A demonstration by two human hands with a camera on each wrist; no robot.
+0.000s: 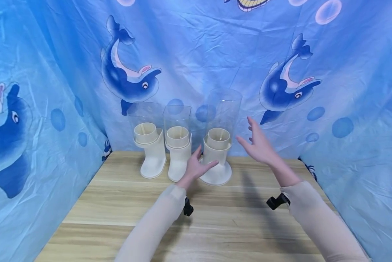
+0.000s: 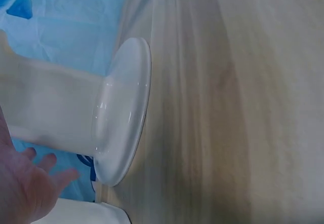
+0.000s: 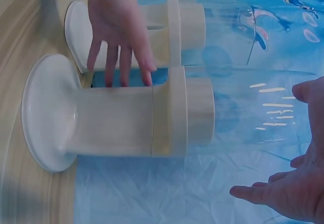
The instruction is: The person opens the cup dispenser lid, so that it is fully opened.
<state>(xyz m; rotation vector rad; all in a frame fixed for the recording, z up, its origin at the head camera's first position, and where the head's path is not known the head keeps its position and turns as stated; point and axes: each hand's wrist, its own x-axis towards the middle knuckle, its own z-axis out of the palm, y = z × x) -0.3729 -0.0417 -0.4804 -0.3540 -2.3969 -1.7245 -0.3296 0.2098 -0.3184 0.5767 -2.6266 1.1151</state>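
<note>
Reaching over the wooden table (image 1: 232,225), your left hand (image 1: 196,169) is just left of the round-based stand (image 1: 216,155), thumb and fingers spread wide, holding nothing; whether a fingertip touches its column you cannot tell. That stand is upright and bears a tall clear cylinder (image 1: 224,109); your right hand (image 1: 259,145) is to its right, higher up, fingers likewise wide and empty. To grip well, cup the column with your left and meet the cylinder squarely with your right, pressing evenly, since so tall a shape could tip. Mind the middle stand (image 1: 178,158), close on its left; the blue curtain (image 1: 196,47) hangs behind it
</note>
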